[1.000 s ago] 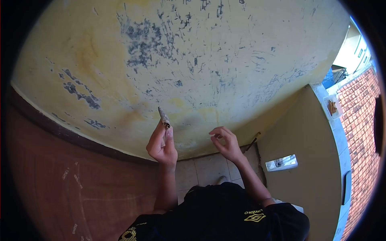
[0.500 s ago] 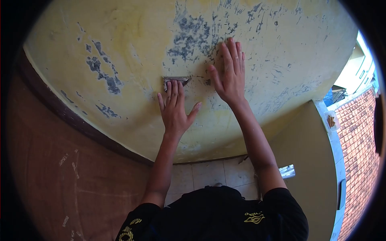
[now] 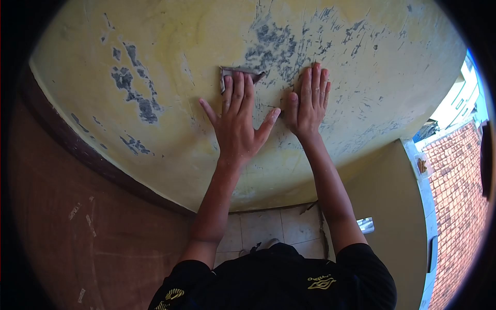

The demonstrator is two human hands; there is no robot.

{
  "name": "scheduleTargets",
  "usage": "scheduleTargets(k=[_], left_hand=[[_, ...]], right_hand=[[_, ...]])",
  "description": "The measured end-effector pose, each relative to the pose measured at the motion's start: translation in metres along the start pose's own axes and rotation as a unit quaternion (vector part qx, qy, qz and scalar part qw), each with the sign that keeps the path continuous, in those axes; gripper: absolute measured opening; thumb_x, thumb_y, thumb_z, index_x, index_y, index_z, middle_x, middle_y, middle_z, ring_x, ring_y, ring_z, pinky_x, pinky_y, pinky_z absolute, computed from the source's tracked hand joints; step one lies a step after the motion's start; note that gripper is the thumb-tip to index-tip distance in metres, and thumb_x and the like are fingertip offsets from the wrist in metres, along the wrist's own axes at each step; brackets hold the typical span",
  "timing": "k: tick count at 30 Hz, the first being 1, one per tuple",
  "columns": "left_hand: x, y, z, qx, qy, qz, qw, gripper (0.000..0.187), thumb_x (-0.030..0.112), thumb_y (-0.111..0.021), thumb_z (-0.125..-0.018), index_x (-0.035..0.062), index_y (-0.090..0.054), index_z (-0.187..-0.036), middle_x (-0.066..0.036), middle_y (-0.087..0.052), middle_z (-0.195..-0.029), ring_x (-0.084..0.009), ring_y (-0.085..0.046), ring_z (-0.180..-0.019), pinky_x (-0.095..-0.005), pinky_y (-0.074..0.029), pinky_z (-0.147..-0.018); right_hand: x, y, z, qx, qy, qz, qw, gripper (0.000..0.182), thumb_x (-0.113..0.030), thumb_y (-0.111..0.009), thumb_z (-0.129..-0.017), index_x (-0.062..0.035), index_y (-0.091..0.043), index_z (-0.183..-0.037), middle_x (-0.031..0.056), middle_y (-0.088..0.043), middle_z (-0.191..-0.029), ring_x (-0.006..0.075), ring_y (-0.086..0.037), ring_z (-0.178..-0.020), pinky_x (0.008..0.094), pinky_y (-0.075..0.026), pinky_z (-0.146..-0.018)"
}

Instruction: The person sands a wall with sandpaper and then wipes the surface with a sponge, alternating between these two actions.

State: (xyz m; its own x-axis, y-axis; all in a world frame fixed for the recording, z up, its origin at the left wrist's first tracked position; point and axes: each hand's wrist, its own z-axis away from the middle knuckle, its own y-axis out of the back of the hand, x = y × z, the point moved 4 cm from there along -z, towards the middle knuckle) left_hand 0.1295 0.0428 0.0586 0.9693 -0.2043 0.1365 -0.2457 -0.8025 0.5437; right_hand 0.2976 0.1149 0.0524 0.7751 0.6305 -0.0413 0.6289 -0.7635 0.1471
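Note:
My left hand (image 3: 236, 129) lies against a yellowish wall (image 3: 196, 150), its fingers stretched over a small folded sheet of sandpaper (image 3: 226, 72). The fingers press the sheet flat to the surface, and its grey-brown edges stick out above and beside the fingertips. To the right, my right hand (image 3: 309, 106) rests palm-down on the wall with nothing in it. Its fingers are extended and the thumb stands a little apart. Above and between the hands is a grey patch (image 3: 271, 44) of worn paint, with scratches running to the right.
More grey worn spots (image 3: 135, 88) mark the wall's left side. A brown surface (image 3: 103, 248) spreads at lower left, beside floor tiles (image 3: 261, 227). On the right, a ledge (image 3: 430, 222) carries a clear container (image 3: 422, 165); a tiled roof (image 3: 460, 191) lies beyond.
My left hand has slid the sandpaper up and to the right, closer to the worn patch. My right hand stays on the wall, its thumb now nearer the fingers. The view has shifted slightly.

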Motion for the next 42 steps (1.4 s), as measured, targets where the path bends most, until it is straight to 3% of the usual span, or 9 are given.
scheduleTargets(k=[6,12,18,22,26,29,34,38,42], left_hand=[[-0.001,-0.034,0.074,-0.051,0.028,0.032,0.998,0.097,0.069,-0.057,-0.099,0.0019,-0.037,-0.165,-0.016,-0.035,-0.173,-0.0336,-0.024,-0.164,-0.0761,0.01,-0.121],[0.005,-0.01,0.008,0.009,0.007,-0.022,1.0,0.099,0.074,-0.054,-0.098,0.0046,-0.037,-0.166,-0.013,-0.034,-0.174,-0.0281,-0.022,-0.165,-0.0737,0.014,-0.121],[-0.002,-0.048,0.075,-0.031,0.062,-0.021,0.997,0.101,0.069,-0.059,-0.098,0.0004,-0.031,-0.167,-0.02,-0.029,-0.175,-0.0368,-0.017,-0.165,-0.0752,0.011,-0.121],[0.009,-0.011,0.012,0.052,0.058,0.016,0.997,0.102,0.073,-0.057,-0.097,0.002,-0.034,-0.166,-0.018,-0.033,-0.174,-0.0336,-0.019,-0.165,-0.0751,0.011,-0.121],[0.004,-0.028,0.048,0.036,0.07,0.002,0.997,0.103,0.075,-0.057,-0.097,0.002,-0.034,-0.166,-0.018,-0.033,-0.173,-0.0343,-0.019,-0.165,-0.0754,0.01,-0.121],[0.003,-0.047,0.08,-0.003,0.084,-0.01,0.996,0.105,0.077,-0.058,-0.095,0.0023,-0.035,-0.166,-0.016,-0.033,-0.174,-0.034,-0.02,-0.165,-0.0742,0.01,-0.122],[0.004,0.008,-0.01,0.058,0.056,-0.018,0.997,0.112,0.078,-0.062,-0.091,-0.001,-0.033,-0.166,-0.024,-0.031,-0.172,-0.0383,-0.018,-0.164,-0.0742,0.011,-0.122],[0.004,-0.032,0.056,0.022,0.077,-0.018,0.997,0.112,0.076,-0.063,-0.092,-0.0007,-0.032,-0.166,-0.024,-0.031,-0.173,-0.0382,-0.018,-0.164,-0.0742,0.011,-0.121],[0.007,-0.027,0.044,0.024,0.084,-0.019,0.996,0.109,0.08,-0.06,-0.091,0.0024,-0.038,-0.165,-0.015,-0.034,-0.173,-0.0331,-0.023,-0.164,-0.0747,0.01,-0.121]], right_hand=[[0.009,0.012,0.001,-0.002,0.023,-0.071,0.997,0.06,-0.025,-0.054,-0.108,0.0039,-0.044,-0.159,0.0253,-0.038,-0.169,0.0425,-0.029,-0.16,0.0554,-0.018,-0.13],[0.021,0.026,-0.004,-0.015,0.043,-0.09,0.995,0.062,-0.029,-0.058,-0.107,0.0036,-0.046,-0.159,0.0252,-0.039,-0.168,0.0425,-0.031,-0.16,0.0551,-0.019,-0.13],[0.02,0.019,-0.006,-0.035,0.084,-0.09,0.992,0.065,-0.032,-0.063,-0.105,0.0023,-0.047,-0.158,0.0228,-0.041,-0.168,0.0401,-0.033,-0.159,0.0532,-0.021,-0.13],[0.022,0.02,-0.008,-0.009,0.082,-0.136,0.987,0.067,-0.028,-0.067,-0.101,0.0029,-0.048,-0.158,0.0246,-0.043,-0.166,0.0424,-0.034,-0.158,0.0542,-0.025,-0.128],[0.02,0.028,-0.011,0.003,0.091,-0.173,0.981,0.07,-0.025,-0.071,-0.098,0.0039,-0.048,-0.157,0.0268,-0.043,-0.166,0.045,-0.034,-0.158,0.0548,-0.027,-0.127],[0.027,0.031,-0.011,-0.011,0.088,-0.142,0.986,0.07,-0.025,-0.071,-0.098,0.0038,-0.048,-0.157,0.0259,-0.043,-0.166,0.0443,-0.035,-0.158,0.0545,-0.027,-0.127],[0.027,0.025,-0.016,-0.015,0.085,-0.135,0.987,0.068,-0.026,-0.07,-0.099,0.003,-0.049,-0.156,0.0242,-0.044,-0.166,0.042,-0.036,-0.158,0.0536,-0.025,-0.128],[0.028,0.02,-0.017,-0.005,0.092,-0.12,0.988,0.066,-0.031,-0.067,-0.1,0.0024,-0.051,-0.156,0.0235,-0.047,-0.164,0.0406,-0.037,-0.157,0.0518,-0.024,-0.129],[0.028,0.02,-0.012,-0.004,0.098,-0.109,0.989,0.067,-0.035,-0.064,-0.102,0.0029,-0.052,-0.155,0.0236,-0.049,-0.163,0.0406,-0.039,-0.157,0.0512,-0.025,-0.129]])
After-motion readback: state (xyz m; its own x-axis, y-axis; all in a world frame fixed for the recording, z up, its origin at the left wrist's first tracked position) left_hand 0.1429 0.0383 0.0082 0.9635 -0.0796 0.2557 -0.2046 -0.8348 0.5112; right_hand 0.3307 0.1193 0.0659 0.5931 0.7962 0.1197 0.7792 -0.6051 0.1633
